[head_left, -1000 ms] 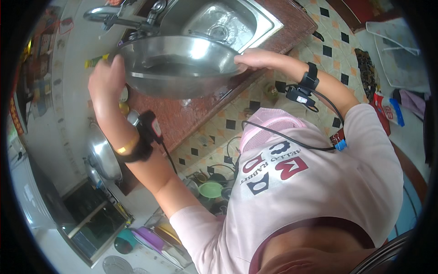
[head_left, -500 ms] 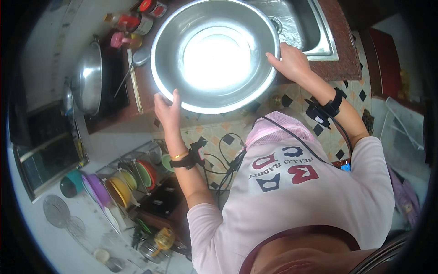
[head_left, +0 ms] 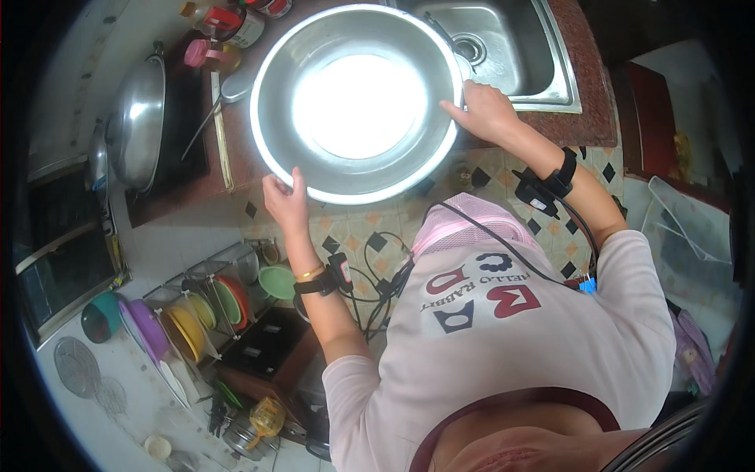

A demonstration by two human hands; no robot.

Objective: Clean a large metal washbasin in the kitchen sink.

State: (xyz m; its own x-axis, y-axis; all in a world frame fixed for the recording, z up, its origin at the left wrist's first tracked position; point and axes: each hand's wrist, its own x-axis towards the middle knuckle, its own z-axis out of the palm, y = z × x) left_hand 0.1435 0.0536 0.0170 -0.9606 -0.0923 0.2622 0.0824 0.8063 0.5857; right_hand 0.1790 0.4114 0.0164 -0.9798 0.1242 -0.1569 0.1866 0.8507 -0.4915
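Observation:
Both my hands grip a large round stainless-steel basin (head_left: 275, 118) by its rim, in front of me over the counter edge. Glare whitens the basin's bottom, so I cannot make out anything inside. My left hand (head_left: 286, 200) pinches the near-left rim, thumb on top and fingers underneath. My right hand (head_left: 489, 112) holds the right side of the rim, its thumb over the inner edge; the fingers under the basin are hidden. Just beyond the right hand lies a steel sink (head_left: 503, 63), its drain showing past the rim.
Left of the basin are a ladle (head_left: 236, 86), a lidded wok (head_left: 138, 122) and several jars and bottles (head_left: 244, 30) on the brown counter (head_left: 594, 94). A rack of coloured bowls (head_left: 182, 330) stands lower left. Cables (head_left: 385, 287) hang beside my left forearm.
The basin has shifted slightly left and nearer with both hands still on it. More of the sink and its drain now shows. Water moving in the sink earlier is no longer seen.

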